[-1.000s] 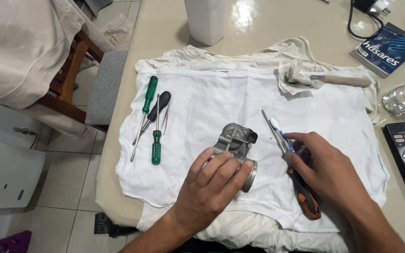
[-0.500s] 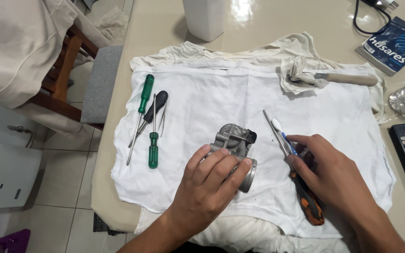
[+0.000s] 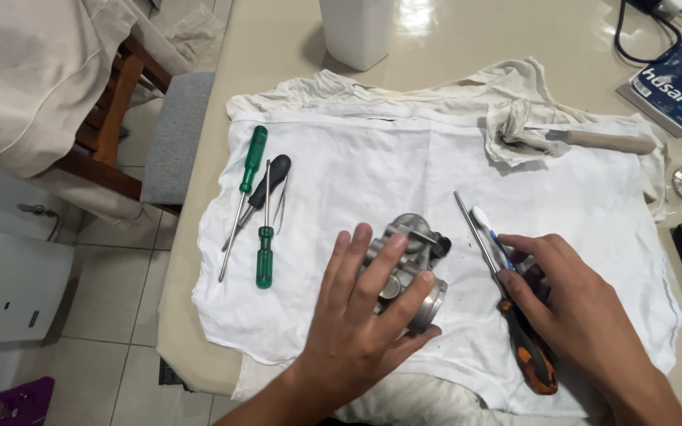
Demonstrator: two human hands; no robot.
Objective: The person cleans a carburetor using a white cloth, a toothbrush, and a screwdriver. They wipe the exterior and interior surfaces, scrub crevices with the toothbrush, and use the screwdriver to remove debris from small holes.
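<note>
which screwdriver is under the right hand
The orange-and-black-handled screwdriver, lying beneath the right hand. The two green-handled screwdrivers and the black-handled one lie untouched at the cloth's left side.
</note>
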